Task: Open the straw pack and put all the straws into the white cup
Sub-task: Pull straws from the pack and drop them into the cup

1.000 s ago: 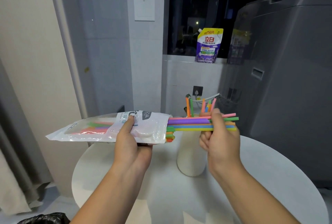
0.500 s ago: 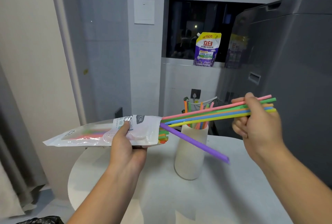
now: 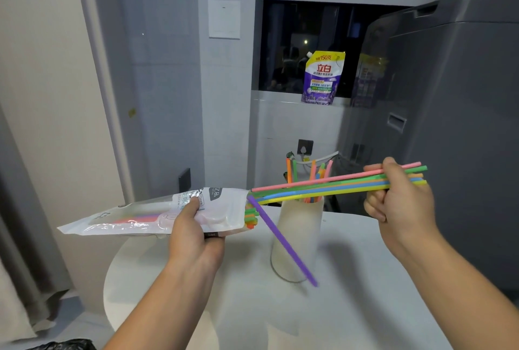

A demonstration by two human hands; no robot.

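Head view: the main risk is the 1 purple straw point(image 3: 280, 243). It is hanging loose from the mouth of the straw pack point(image 3: 134, 220), outside either grip, with its tip dipping past the white cup point(image 3: 297, 237) toward the surface point(image 3: 365, 307). It is probably going to drop and roll if the pack tips. The left hand point(image 3: 193, 237) grip is wrapping the translucent pack, holding it roughly level above the surface. The right hand point(image 3: 401, 200) grip is curling round 5 thin, bright straws point(image 3: 323, 185), which are crossing over the cup. More are standing inside it.

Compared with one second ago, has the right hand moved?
Yes. The right hand moved rightward: it was over the white cup, now it is well right of it, drawing the straws out.
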